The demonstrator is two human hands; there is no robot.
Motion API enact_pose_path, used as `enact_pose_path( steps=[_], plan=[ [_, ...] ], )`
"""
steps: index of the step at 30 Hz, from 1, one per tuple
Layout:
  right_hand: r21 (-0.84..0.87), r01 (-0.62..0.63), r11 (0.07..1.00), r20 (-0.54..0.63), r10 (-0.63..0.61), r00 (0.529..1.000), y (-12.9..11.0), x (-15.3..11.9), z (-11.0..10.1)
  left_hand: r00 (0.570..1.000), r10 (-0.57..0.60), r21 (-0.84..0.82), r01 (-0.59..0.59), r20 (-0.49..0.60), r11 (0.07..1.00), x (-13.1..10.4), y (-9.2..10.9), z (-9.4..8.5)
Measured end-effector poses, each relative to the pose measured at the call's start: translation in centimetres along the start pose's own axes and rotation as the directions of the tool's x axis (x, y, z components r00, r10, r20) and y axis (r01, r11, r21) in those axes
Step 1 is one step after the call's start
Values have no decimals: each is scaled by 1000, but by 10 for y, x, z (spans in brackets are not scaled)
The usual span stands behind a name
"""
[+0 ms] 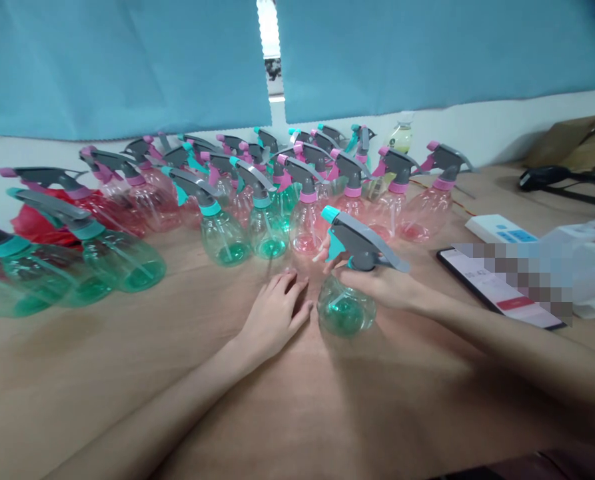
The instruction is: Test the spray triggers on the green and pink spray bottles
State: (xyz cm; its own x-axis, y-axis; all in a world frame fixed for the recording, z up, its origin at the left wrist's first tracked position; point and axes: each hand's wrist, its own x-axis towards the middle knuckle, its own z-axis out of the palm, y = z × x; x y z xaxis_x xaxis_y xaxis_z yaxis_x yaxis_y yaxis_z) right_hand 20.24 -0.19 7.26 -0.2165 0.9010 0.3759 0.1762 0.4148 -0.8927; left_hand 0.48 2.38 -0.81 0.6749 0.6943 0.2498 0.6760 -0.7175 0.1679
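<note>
Right hand point(374, 285) grips the green bottle point(348, 315) round its neck, left hand point(273, 308) lies empty; a careless far-side swing could topple the pink bottle point(307, 225)!

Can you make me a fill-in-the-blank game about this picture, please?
1. The right hand holds a spray bottle whose body is coloured ____.
2. The ____ hand holds no bottle.
3. The phone lies on the table, to the ____ of the held bottle.
4. The big covering at the back is ____.

Missing words: green; left; right; blue.
</note>
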Motion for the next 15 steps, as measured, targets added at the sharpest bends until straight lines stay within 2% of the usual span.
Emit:
enact_pose_path(
  steps=[4, 10, 15],
  plan=[
    [2, 6, 1000, -1, -6, 1000, 0, 0, -1, 1000, -1, -14, 1, -5, 1000, 0, 1, 0],
    [-96, 18, 995, 60, -13, 998, 3, -2, -4, 1000, 2, -15, -3, -19, 1000, -1, 0, 1],
    [-145, 2, 989, 20, 1, 1000, 6, -2, -2, 1000, 2, -32, -3, -17, 999, -1, 0, 2]
  ],
)
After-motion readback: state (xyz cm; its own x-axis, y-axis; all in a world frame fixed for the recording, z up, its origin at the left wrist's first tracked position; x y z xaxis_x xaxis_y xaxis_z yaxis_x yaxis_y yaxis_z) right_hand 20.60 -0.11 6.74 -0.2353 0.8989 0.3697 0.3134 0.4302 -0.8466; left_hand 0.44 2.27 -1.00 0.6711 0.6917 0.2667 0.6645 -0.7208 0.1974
